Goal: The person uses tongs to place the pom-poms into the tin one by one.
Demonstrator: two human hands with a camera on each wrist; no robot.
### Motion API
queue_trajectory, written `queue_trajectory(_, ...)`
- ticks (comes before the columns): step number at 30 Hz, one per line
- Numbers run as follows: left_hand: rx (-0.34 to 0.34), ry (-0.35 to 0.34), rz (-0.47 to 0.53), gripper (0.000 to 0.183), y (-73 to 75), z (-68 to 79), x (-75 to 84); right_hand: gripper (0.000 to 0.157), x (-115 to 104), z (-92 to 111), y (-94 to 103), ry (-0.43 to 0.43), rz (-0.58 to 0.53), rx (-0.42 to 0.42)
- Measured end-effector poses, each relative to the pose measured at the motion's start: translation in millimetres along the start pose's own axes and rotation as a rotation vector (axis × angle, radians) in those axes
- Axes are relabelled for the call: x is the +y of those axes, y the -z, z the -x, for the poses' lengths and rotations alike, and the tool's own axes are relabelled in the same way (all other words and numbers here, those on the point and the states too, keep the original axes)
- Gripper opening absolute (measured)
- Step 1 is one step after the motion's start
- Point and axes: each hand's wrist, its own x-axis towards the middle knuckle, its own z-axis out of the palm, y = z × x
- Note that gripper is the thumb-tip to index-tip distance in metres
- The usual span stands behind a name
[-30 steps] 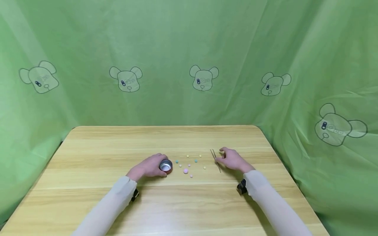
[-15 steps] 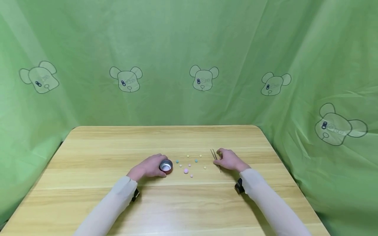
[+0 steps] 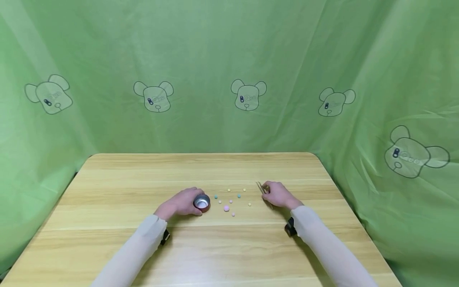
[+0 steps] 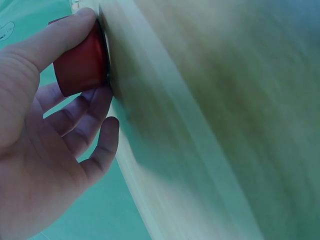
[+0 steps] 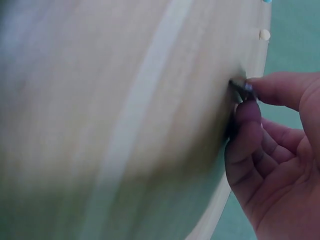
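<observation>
My left hand grips a small round tin, its silvery inside facing up on the table. In the left wrist view the tin's red wall sits between thumb and fingers. On the right, my right hand pinches a pair of slim metal tweezers between thumb and index finger. The right wrist view shows the end of the tweezers in that pinch, close to the tabletop. Several small balls lie between the hands, among them a larger pink ball, a blue ball and a yellow ball.
Everything lies on a light wooden table with rounded far corners. A green curtain printed with bear heads hangs behind it and along both sides. Both forearms, in pale sleeves, reach in from the front edge.
My right hand has moved slightly left onto the tweezers and taken them in a pinch; their legs have drawn closer together. The left hand and tin have stayed in place.
</observation>
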Motion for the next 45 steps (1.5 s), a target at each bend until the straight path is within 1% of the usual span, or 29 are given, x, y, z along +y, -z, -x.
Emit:
queue_trajectory(3,0.001,-0.001,-0.002,0.055,-0.5,-0.5,-0.3,0.036,1.3,1.9,0.1,0.019,-0.011,0.008)
queue_trajectory(7,0.002,-0.003,0.002,0.054,-0.9,-0.8,-0.6,0.032,2.3,5.3,1.4,0.014,-0.059,0.013)
queue_trajectory(11,-0.002,-0.003,0.011,0.054,0.0,0.1,0.1,0.019,3.1,8.6,2.6,0.024,-0.069,0.037)
queue_trajectory(14,-0.004,-0.002,0.011,0.054,0.9,0.7,1.0,0.01,2.9,10.7,4.5,0.062,-0.05,0.055)
queue_trajectory(16,-0.005,0.001,0.007,0.054,1.1,0.5,1.4,0.008,1.9,12.5,6.3,0.086,-0.044,0.057)
queue_trajectory(20,-0.006,0.01,0.008,0.053,0.4,-0.8,1.1,0.007,-1.3,17.7,9.5,0.139,-0.035,0.035)
queue_trajectory(24,-0.004,0.022,0.005,0.053,0.2,-1.2,2.0,0.009,-4.7,22.7,10.8,0.179,-0.02,-0.007)
queue_trajectory(29,-0.003,0.026,-0.005,0.054,-0.3,-0.8,1.9,0.008,-7.9,28.5,9.4,0.193,-0.005,-0.053)
queue_trajectory(33,0.0,0.02,-0.006,0.056,-0.3,-0.7,1.3,0.007,-9.3,32.4,6.0,0.2,0.019,-0.066)
queue_trajectory(41,-0.005,0.029,-0.009,0.059,0.5,-1.0,0.4,0.011,-15.8,39.7,3.3,0.245,0.097,-0.098)
queue_trajectory(45,0.009,0.021,-0.012,0.058,-0.3,-0.7,-0.7,0.012,-19.3,42.6,3.9,0.262,0.115,-0.107)
